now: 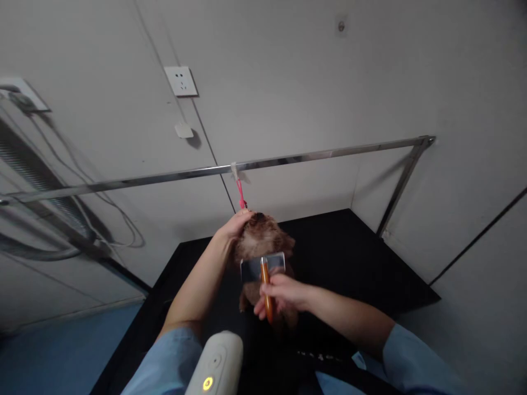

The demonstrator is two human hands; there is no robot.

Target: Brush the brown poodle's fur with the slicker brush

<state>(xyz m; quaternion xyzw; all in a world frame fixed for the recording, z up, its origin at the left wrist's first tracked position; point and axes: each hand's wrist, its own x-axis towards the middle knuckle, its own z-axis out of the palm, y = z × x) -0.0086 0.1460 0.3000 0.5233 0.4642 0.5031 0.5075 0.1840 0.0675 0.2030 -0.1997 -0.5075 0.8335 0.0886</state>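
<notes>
A small dog with curly brown fur (263, 233) is on a black table (329, 258). My left hand (239, 220) grips the dog at its upper left side, near the pink loop (241, 192); the fingertips are partly hidden by fur. My right hand (284, 293) is closed round the orange handle of a slicker brush (267, 285). The brush's wide, flat head lies against or just in front of the dog's body; its bristle side faces away, so I cannot tell if it touches.
A metal bar (288, 160) crosses behind the table, with the loop hanging from a pale clip (234, 170). A white device with a lit yellow button (218, 362) juts up in front. At left are a ribbed hose (45, 175) and cables; a socket (181, 81) is on the wall.
</notes>
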